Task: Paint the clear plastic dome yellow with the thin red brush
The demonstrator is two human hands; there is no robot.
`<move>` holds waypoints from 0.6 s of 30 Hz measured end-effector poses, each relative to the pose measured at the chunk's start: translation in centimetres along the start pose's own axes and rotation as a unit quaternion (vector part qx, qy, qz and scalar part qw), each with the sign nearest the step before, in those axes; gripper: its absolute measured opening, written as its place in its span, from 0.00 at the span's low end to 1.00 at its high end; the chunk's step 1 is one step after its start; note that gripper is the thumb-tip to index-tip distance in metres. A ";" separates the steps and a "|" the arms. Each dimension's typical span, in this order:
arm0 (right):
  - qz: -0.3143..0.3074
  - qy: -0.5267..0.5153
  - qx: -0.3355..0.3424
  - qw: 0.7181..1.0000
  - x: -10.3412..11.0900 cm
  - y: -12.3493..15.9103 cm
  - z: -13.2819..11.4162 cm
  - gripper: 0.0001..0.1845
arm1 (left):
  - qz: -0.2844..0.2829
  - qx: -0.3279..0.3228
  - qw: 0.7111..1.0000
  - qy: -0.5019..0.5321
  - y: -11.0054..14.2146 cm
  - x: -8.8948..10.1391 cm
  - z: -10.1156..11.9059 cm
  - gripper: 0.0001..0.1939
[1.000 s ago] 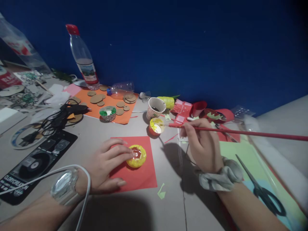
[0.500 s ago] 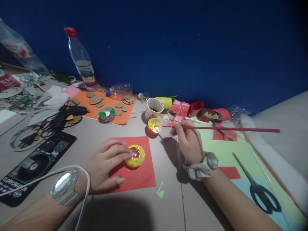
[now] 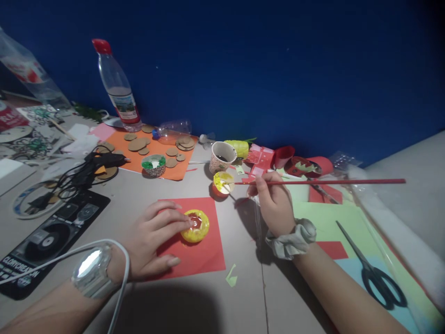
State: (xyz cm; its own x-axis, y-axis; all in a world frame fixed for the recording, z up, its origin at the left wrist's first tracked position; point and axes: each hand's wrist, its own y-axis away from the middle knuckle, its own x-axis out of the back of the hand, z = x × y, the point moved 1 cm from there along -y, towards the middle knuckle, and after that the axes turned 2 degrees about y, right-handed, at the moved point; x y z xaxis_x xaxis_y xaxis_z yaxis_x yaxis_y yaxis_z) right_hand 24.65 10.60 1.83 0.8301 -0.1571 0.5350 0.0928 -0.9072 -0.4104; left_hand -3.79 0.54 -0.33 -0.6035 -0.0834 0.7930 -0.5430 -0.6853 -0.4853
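Note:
My left hand (image 3: 153,239) lies on a red paper square (image 3: 200,253), fingers spread, with the fingertips steadying a small yellow-painted round piece (image 3: 195,225) with a red centre. My right hand (image 3: 274,202) pinches a long red paintbrush (image 3: 320,182). The brush tip rests in a small orange cup of yellow paint (image 3: 222,182) just beyond the red square. A grey scrunchie (image 3: 292,241) sits on my right wrist and a silver watch (image 3: 91,271) on my left.
A paper cup of dark liquid (image 3: 221,157) stands behind the paint cup. Cardboard discs and a green paint pot (image 3: 154,165) lie on orange paper (image 3: 139,162). A bottle (image 3: 116,88) stands at the back. A glue gun (image 3: 104,160) lies left, scissors (image 3: 377,273) right.
My right hand moved left and away with the brush, bringing its tip into the yellow paint cup. The left hand stayed on the yellow piece.

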 end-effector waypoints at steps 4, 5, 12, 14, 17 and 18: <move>-0.003 -0.012 -0.002 1.000 0.0 -0.1 -0.2 0.18 | -0.002 0.005 1.000 0.004 0.1 -0.1 0.0 0.27; 0.002 -0.016 -0.001 1.000 0.0 -0.1 -0.2 0.18 | -0.002 0.006 1.000 0.005 0.1 -0.1 0.0 0.27; 0.003 -0.026 -0.002 1.000 0.0 -0.3 -0.1 0.18 | -0.003 0.006 1.000 0.005 0.0 0.0 0.1 0.28; 0.003 -0.026 0.000 1.000 0.0 -0.3 -0.1 0.17 | -0.005 0.005 1.000 0.007 0.0 0.0 0.1 0.28; -0.006 -0.020 -0.001 1.000 0.1 -0.3 0.0 0.17 | -0.004 0.008 1.000 0.009 0.1 0.0 0.0 0.27; 0.000 -0.023 -0.001 1.000 0.1 -0.2 0.0 0.17 | -0.004 0.008 1.000 0.009 0.1 0.0 0.0 0.27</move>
State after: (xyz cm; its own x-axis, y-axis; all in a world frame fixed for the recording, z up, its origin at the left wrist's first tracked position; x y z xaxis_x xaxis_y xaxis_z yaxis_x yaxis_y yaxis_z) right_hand 24.70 10.78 2.02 0.8542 -0.1398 0.5008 0.0917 -0.9076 -0.4098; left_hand -3.80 0.46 -0.35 -0.6089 -0.0645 0.7906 -0.5395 -0.6970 -0.4724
